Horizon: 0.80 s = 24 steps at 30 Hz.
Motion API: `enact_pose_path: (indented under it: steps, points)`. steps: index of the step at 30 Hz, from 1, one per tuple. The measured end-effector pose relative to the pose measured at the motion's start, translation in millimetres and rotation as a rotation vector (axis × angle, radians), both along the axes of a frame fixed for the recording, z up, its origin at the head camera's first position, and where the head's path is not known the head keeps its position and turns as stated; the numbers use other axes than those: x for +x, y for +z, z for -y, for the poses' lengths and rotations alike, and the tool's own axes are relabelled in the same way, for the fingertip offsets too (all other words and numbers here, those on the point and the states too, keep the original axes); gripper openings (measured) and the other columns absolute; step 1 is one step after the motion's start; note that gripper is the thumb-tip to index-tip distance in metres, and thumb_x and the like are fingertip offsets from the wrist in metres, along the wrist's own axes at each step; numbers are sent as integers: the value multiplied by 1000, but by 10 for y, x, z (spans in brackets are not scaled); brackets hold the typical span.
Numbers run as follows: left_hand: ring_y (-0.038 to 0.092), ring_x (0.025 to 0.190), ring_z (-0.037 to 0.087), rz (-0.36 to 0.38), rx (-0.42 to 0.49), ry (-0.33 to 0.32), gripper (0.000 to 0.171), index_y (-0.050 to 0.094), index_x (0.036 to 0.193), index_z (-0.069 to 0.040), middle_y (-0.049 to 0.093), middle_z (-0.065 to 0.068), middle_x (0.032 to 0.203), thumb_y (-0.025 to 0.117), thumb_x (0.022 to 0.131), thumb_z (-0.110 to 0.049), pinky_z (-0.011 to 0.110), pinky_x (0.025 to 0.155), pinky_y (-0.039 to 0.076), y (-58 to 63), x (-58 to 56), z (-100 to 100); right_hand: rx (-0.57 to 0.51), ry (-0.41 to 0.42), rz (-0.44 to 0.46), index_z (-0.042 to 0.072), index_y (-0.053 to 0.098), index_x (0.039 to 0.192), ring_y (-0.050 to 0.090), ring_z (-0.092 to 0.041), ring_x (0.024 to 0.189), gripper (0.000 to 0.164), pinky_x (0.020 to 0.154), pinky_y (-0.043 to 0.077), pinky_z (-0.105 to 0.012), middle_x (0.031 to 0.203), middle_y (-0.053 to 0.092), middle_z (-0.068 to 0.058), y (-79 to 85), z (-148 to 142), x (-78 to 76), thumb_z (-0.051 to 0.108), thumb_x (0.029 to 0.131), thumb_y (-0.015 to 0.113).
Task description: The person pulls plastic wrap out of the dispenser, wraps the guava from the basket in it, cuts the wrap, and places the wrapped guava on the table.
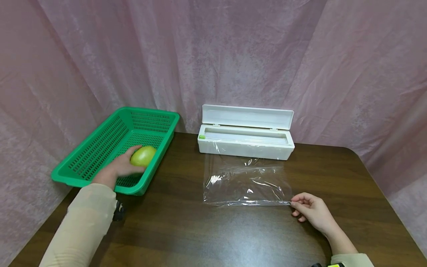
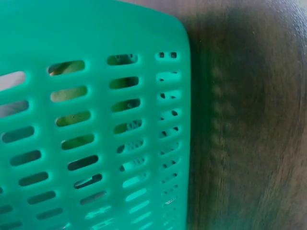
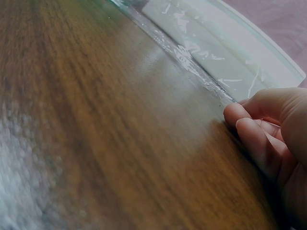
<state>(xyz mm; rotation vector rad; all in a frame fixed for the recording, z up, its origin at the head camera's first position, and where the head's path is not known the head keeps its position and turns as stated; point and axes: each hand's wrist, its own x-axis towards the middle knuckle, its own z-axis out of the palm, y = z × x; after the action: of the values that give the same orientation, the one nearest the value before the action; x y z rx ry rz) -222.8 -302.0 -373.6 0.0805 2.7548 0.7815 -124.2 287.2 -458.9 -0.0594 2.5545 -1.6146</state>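
My left hand [image 1: 123, 165] reaches down into the green basket [image 1: 175, 122] and grips a smooth yellow-green fruit [image 1: 143, 155] near its right wall. In the left wrist view the slotted basket wall [image 2: 96, 33] blocks most of the hand and fruit. At the right, my right hand [image 1: 315, 211] pinches the near right corner of a clear sheet of plastic wrap [image 1: 247, 185] between thumb and fingertips. From this corner the sheet stretches back over the front of a white wrap dispenser [image 1: 243, 146]. The right wrist view shows the pinched edge of the wrap [image 3: 192, 64] at the fingertips.
The dispenser's hinged lid [image 1: 247, 115] stands raised, and a small green slider [image 1: 201, 137] sits at its left end. Everything is on a dark wooden table [image 1: 213, 237]. Pink curtains [image 1: 233, 55] hang behind and at the sides.
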Motion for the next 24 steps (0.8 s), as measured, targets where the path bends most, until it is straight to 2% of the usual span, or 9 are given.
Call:
enact_pose_path:
  steps: [8,17,24]
  points:
    - [52,103,44,-32,0,17,90,13,150,-9,43,34,130,66,84,-39,47,73,46,-13,0,-10,5,2,3,-8,58,101,64,-8,63,22,52,54,-29,80,65,-2,-1,0,-7,10,91,62]
    - [53,100,40,-4,13,36,90,11,150,-10,43,32,127,64,85,-42,42,69,47,9,-11,-7,-4,1,4,-9,58,101,64,-8,63,22,51,54,-29,79,64,-2,9,8,16,10,91,62]
    - [54,98,38,-44,33,46,90,14,150,-10,44,31,127,66,84,-42,41,70,47,-27,11,26,-1,1,20,-8,58,102,65,-9,64,24,53,54,-30,82,65,-3,19,6,-1,12,91,63]
